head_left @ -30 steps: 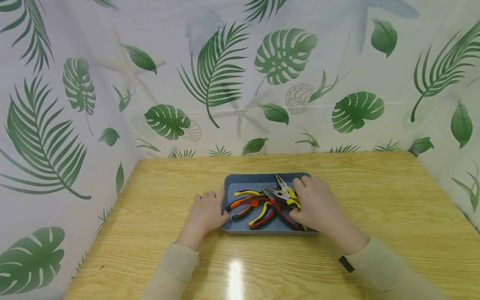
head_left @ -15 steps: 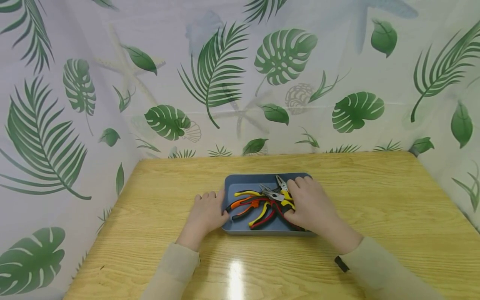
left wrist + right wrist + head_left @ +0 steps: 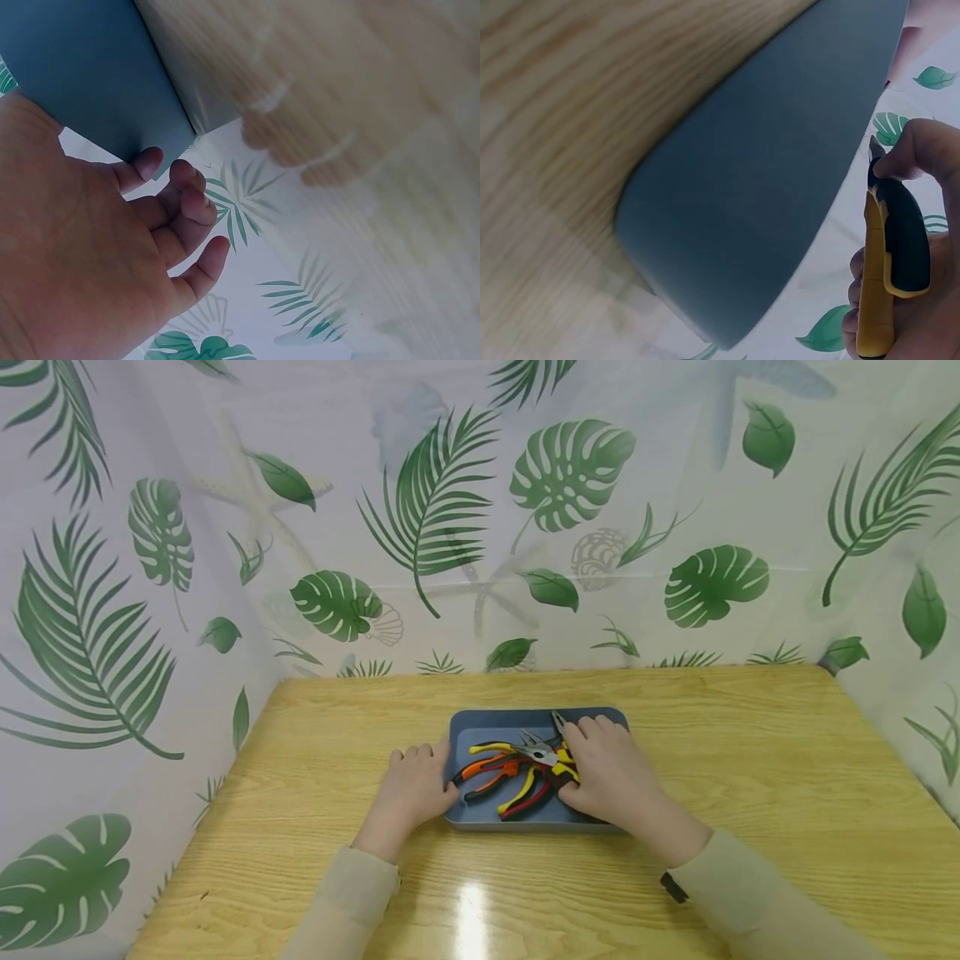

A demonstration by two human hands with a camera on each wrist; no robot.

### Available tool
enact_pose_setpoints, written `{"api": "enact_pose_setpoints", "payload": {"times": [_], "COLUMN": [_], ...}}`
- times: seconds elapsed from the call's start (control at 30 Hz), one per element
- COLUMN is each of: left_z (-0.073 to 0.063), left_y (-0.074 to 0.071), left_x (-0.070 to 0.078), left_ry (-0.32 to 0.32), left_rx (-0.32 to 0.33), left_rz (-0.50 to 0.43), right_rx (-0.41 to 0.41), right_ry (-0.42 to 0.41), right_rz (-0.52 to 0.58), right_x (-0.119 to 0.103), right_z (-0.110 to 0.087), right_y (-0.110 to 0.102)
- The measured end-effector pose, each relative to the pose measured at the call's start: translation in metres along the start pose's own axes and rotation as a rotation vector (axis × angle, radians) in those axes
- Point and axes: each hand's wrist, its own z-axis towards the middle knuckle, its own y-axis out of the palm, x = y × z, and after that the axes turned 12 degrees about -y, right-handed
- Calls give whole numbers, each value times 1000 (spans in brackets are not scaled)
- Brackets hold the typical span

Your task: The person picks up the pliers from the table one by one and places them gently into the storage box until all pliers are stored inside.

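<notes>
A shallow blue-grey tray [image 3: 480, 718] on the wooden table holds several pliers. My left hand [image 3: 412, 781] holds its left end, thumb over the rim and index fingertip against the outer wall [image 3: 90, 82]; the other fingers are loosely bent. My right hand [image 3: 611, 768] grips yellow-and-black pliers [image 3: 875, 292] over the tray's right half, palm covering most of the handles in the head view. Their silver jaws point left over the pile. Long-nosed pliers [image 3: 557, 722] lie partly under that hand. Orange-and-black handles [image 3: 491, 774] and red-and-black handles [image 3: 528, 806] spread toward the left.
The wooden table [image 3: 750, 760] extends on both sides of the tray. A white cloth with green leaves [image 3: 562, 477] hangs behind and along the sides. The tray's raised walls surround the pliers.
My right hand has shifted left over the tray, carrying the yellow-and-black pliers, whose jaws now lie farther left across the pile. The left hand and tray have stayed put.
</notes>
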Motion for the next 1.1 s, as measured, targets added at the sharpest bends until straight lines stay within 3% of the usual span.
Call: {"api": "enact_pose_setpoints", "payload": {"times": [1.1], "left_z": [0], "left_y": [1], "left_x": [-1], "left_ry": [10], "left_rx": [1], "left_rz": [4], "right_rx": [32], "right_ry": [-58], "right_rz": [13], "right_x": [-14], "right_z": [10], "right_y": [11]}}
